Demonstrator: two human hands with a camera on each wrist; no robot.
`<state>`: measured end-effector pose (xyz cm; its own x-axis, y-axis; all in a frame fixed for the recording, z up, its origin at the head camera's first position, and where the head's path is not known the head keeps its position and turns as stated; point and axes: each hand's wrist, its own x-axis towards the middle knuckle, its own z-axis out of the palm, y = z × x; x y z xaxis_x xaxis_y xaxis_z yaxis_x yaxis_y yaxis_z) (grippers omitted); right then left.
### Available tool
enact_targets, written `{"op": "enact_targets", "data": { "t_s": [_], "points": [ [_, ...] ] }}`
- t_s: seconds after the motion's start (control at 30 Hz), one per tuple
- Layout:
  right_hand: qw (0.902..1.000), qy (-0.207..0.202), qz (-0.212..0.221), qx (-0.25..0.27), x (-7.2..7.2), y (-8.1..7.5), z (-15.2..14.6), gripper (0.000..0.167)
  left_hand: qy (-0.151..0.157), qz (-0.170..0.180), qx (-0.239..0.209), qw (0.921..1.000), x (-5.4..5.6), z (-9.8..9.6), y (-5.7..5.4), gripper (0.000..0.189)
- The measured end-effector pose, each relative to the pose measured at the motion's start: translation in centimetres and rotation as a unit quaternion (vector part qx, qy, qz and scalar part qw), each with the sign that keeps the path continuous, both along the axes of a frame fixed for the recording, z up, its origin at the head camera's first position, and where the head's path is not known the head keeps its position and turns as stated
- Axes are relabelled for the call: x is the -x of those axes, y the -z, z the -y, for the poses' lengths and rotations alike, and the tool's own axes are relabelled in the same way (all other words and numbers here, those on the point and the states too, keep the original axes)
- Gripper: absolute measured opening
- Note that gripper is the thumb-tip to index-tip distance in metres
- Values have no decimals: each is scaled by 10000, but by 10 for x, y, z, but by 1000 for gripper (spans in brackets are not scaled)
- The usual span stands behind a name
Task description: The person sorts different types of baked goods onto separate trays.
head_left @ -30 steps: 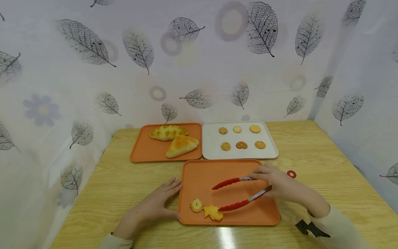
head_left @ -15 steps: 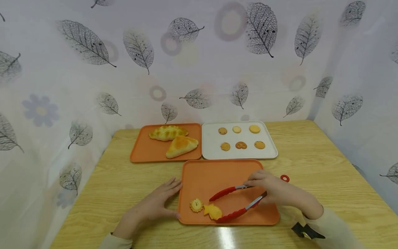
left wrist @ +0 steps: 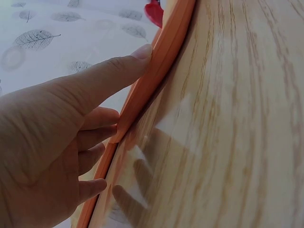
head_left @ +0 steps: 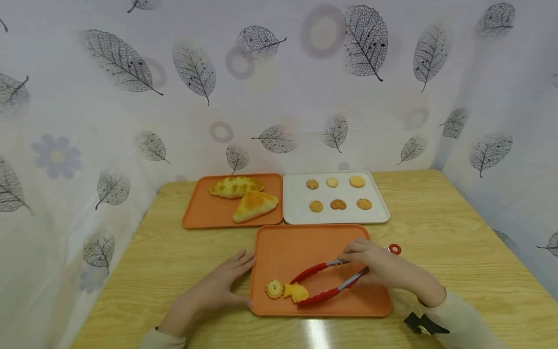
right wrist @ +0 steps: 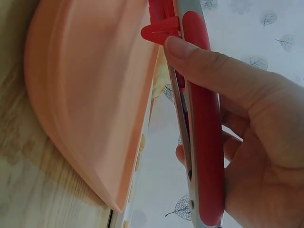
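My right hand (head_left: 370,264) grips red-tipped metal tongs (right wrist: 205,123), thumb on one arm and fingers behind the other in the right wrist view. The tongs' spread red tips stand on either side of a yellow fish-shaped cookie (head_left: 299,293) on the front orange tray (head_left: 314,242). To its left, close beside its tail, lies a round scalloped cookie (head_left: 274,289). My left hand (head_left: 218,286) rests against the tray's left edge, fingers extended; in the left wrist view its thumb (left wrist: 128,66) touches the orange rim.
Behind stands a second orange tray (head_left: 200,208) with a braided bread (head_left: 235,187) and a triangular bread (head_left: 255,206). Beside it a white tray (head_left: 294,194) holds several small cookies and a pretzel (head_left: 338,204). A leaf-patterned curtain (head_left: 279,97) backs the wooden table (head_left: 427,208).
My right hand has moved left and toward me with the tongs. Their tips now flank the fish-shaped cookie, which has shifted slightly left and turned. My left hand has stayed in place.
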<state>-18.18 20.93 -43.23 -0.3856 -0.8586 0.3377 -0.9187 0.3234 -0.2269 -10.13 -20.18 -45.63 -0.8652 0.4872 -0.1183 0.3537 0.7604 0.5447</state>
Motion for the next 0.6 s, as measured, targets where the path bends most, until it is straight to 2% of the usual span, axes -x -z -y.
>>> {"op": "enact_targets", "data": {
  "t_s": [0.33,0.6],
  "points": [
    [9986,66,-461,243,5,-4,-7,48,1,13,58,10000,0,-1,-1,102],
    [9968,319,-670,311,15,-13,-14,51,-11,55,33,10000,0,-2,0,103]
  ]
}}
